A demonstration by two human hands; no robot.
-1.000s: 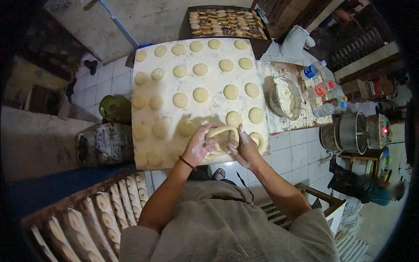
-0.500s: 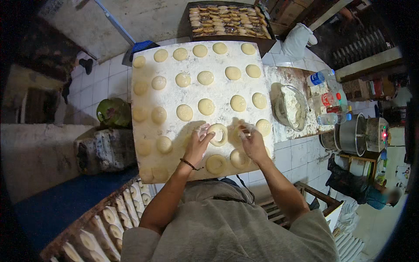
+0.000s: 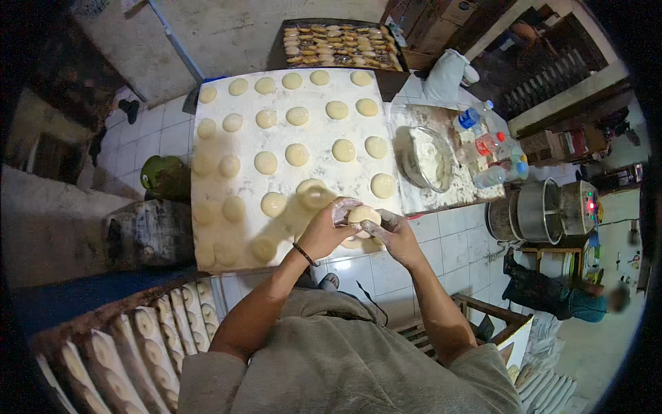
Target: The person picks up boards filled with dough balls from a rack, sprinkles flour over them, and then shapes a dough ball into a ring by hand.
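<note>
Below, left hand (image 3: 324, 231), right hand (image 3: 396, 234) cupping dough round (image 3: 363, 217), bowl (image 3: 414, 165) holding flour (image 3: 429, 156)

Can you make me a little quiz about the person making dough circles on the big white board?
1. True or false: both hands hold the same round pale dough piece.
2. What sits right of the floured white board? A) a clear bowl of white flour B) a red bucket C) a blue chair
3. What lies beyond the board's far edge?

Key:
1. True. The left hand and right hand both grip it, over the board's near edge.
2. A, the clear bowl of white flour.
3. A dark tray of browned baked pieces.
</note>
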